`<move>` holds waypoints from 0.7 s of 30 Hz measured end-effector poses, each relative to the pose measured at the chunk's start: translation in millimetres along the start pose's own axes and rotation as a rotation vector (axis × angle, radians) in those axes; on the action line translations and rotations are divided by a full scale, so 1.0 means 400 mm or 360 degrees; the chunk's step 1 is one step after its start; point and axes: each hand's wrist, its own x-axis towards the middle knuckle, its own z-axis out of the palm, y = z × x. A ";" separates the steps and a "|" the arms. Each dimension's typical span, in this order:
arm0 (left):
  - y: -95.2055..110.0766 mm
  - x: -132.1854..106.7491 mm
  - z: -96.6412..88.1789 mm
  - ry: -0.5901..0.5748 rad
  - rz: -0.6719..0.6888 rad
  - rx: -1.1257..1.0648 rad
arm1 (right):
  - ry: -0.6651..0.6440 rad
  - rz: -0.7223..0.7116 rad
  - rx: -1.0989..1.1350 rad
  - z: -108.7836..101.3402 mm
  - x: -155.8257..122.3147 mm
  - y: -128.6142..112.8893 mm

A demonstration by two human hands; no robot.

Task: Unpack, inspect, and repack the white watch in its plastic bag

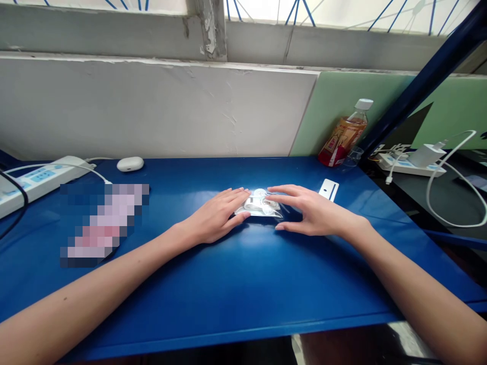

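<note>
A small clear plastic packet (262, 204) with white contents lies flat on the blue desk (243, 289); what the contents are I cannot make out, as glare and fingers cover part of them. At the packet's left edge rests my left hand (215, 215), its fingers stretched out and its thumb apart along the near side. My right hand (312, 210) is at the packet's right end, fingers spread, with the fingertips over or touching the plastic and the thumb held away. A white card with a dark stripe (328, 190) lies just behind my right hand.
A white earbud case (130, 163) and a power strip (45, 180) with cables are at the left, near a pixelated flat object (108, 223). A drink bottle (344, 134) leans at the back right. Beyond the blue post stands another power strip with a charger (428, 153).
</note>
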 end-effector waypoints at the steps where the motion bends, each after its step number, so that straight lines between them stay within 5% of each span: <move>1: 0.000 0.000 -0.001 0.0011 0.0009 -0.0006 | 0.0056 -0.0069 -0.0005 0.001 0.002 -0.001; 7: 0.000 -0.010 -0.004 0.0251 0.0049 -0.0119 | 0.0323 -0.0163 0.0076 0.004 0.006 -0.012; 15: 0.015 -0.018 -0.002 0.0617 0.0118 -0.0166 | 0.0540 0.0257 0.0415 0.014 0.008 -0.016; 21: 0.012 -0.010 0.001 0.0492 0.0231 -0.0117 | 0.0441 0.0313 0.0414 0.038 0.023 0.006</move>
